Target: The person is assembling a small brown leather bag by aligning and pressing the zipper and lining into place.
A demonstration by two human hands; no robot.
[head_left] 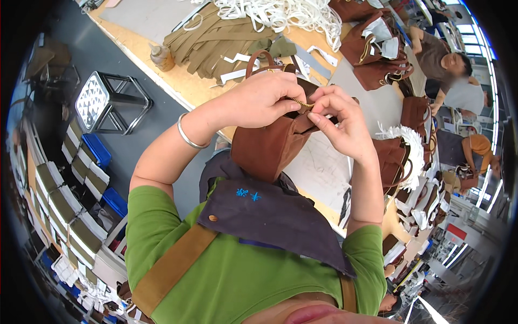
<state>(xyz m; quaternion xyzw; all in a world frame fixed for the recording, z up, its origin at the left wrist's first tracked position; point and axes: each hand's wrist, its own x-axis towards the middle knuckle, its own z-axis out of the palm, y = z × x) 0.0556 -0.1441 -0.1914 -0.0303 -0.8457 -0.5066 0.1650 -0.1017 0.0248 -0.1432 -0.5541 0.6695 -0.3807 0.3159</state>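
A reddish-brown handbag (pixel 264 147) is held up in front of my chest at the table's near edge. Its handle (pixel 259 60) arches up at the far side. A gold-toothed zipper (pixel 300 102) runs along the bag's mouth, between my hands. My left hand (pixel 263 99), a silver bangle on its wrist, is closed with thumb and fingers pinching the zipper. Just to the right, the fingers of my right hand (pixel 340 117) pinch the zipper's other end at the bag's top edge. Those fingertips partly hide what lies between them.
On the table (pixel 132 46) lie a pile of olive strips (pixel 216 40), heaped white cords (pixel 286 16) and a small bottle (pixel 162 57). More brown bags (pixel 372 51) stand at the back right and right. A metal stool (pixel 110 102) stands left; co-workers (pixel 438 62) are at right.
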